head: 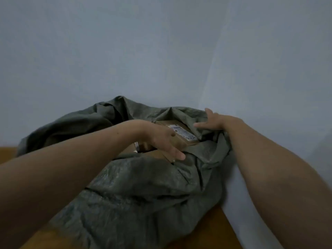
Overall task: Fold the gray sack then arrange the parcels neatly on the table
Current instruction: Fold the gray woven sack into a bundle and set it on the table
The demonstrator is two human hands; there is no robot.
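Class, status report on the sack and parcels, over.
Left hand holds cardboard parcel inside gray sack. Right hand open, on sack rim. Sack not yet folded.

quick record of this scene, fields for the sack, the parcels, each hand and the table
gray sack: crumpled, not folded, mouth open, lying on the table
parcel: cardboard, white label up, inside the sack's mouth; more brown cardboard below it, count unclear
left hand: on the parcel, fingers over its near edge, grip unclear
right hand: fingers spread, touching the sack's rim
table: wooden
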